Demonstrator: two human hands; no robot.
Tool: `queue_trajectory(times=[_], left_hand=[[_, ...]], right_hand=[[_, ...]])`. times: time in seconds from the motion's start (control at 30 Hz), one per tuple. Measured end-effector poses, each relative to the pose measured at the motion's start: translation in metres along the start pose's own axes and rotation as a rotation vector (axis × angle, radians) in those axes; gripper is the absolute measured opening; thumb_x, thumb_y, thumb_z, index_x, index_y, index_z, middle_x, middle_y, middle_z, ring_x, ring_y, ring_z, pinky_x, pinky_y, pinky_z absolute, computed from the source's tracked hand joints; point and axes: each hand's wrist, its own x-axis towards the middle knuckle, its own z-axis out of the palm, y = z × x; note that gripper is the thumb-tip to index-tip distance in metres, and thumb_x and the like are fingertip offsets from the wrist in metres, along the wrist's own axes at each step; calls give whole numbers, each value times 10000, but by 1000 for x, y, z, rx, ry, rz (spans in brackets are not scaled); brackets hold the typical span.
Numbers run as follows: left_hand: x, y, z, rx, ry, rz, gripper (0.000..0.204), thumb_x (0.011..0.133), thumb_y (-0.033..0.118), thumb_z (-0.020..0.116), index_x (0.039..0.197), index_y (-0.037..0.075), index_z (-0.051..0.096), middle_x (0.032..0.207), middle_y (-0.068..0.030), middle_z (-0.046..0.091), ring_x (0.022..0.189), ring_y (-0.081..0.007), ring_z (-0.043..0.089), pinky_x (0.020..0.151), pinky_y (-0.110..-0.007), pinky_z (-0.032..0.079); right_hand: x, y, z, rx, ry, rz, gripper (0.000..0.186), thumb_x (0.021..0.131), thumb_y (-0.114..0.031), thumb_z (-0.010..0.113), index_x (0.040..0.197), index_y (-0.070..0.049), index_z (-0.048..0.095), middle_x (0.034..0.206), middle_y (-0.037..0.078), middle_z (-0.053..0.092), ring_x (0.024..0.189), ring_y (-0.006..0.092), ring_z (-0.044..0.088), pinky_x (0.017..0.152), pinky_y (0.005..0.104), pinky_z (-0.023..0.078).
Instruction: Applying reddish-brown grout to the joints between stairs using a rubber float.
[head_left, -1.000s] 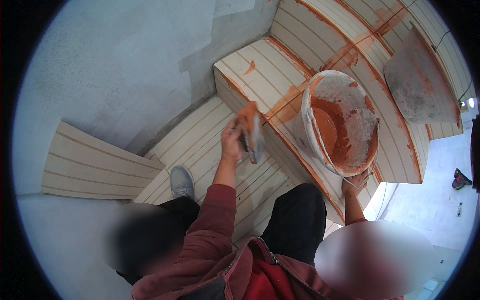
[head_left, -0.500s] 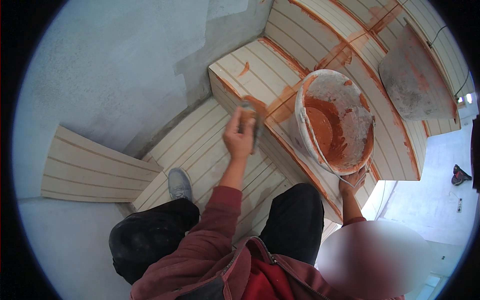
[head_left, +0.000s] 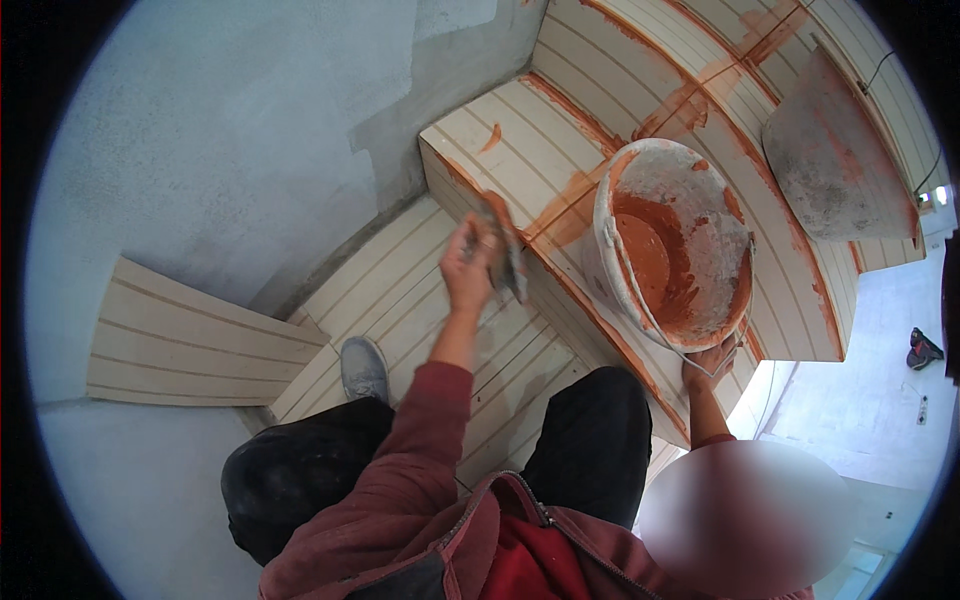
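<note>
My left hand (head_left: 468, 268) is closed round the grip of a flat float (head_left: 510, 262), blurred by motion, with orange paste on its upper end. The float is tilted beside the front edge of a tiled step (head_left: 482, 128). On that step stands a grey-white bucket (head_left: 612, 270), leaning toward me, with wet orange grout (head_left: 643, 250) in the bottom and smears up its inner wall. My right hand (head_left: 713, 362) grips the near side of the bucket below its rim, by the wire handle; its fingertips are partly hidden.
Orange grout lines the step joints, with a smeared band (head_left: 565, 210) beside the bucket. A second bucket (head_left: 835, 155) stands on a higher step at right. A bare grey wall (head_left: 240, 130) rises at left. My shoe (head_left: 364, 370) is on the lower tiles. A dark tool (head_left: 923, 350) lies far right.
My left hand has drawn slightly left and turned, so the float now slants down to the right. My right hand and the bucket are nearly unchanged.
</note>
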Motion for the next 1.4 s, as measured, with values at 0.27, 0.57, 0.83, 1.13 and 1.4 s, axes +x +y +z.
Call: queue_trajectory(times=[0.27, 0.57, 0.83, 1.13, 1.4], left_hand=[[48, 2, -37, -402, 16, -121, 343, 896, 94, 525, 1220, -15, 497, 1119, -85, 581, 1011, -179, 552, 890, -296, 424], [26, -6, -19, -437, -56, -207, 347, 900, 100, 530, 1227, 0, 471, 1123, -69, 574, 1016, -170, 541, 903, -296, 413], [-5, -4, -10, -540, -245, -252, 373, 896, 45, 513, 1260, -15, 458, 1175, -85, 559, 1043, -178, 539, 935, -311, 404], [-10, 5, 32, 403, -24, 275, 453, 723, 37, 696, 1162, 66, 591, 1101, -128, 605, 982, -211, 576, 861, -311, 442], [-2, 26, 17, 176, 23, 175, 457, 703, 25, 702, 1147, 38, 596, 1010, -137, 638, 965, -235, 584, 863, -329, 446]], right_hand=[[-3, -4, -6, -21, -25, 16, 637, 842, -458, 432, 1330, -53, 372, 1379, 141, 358, 1236, 360, 306, 1032, 477, 200], [-2, -5, -7, -24, -35, 30, 645, 839, -469, 444, 1327, -54, 374, 1380, 140, 355, 1247, 351, 294, 1032, 482, 199], [-1, 3, 0, -4, 2, 22, 660, 823, -462, 468, 1333, -57, 357, 1374, 147, 352, 1252, 351, 286, 1032, 488, 199], [-4, -12, -11, 12, -34, 29, 633, 834, -442, 467, 1325, -58, 362, 1358, 167, 361, 1249, 355, 299, 1027, 492, 205], [-1, 1, 2, -40, -12, 3, 624, 850, -454, 444, 1329, -60, 366, 1359, 151, 370, 1240, 364, 306, 1020, 496, 211]])
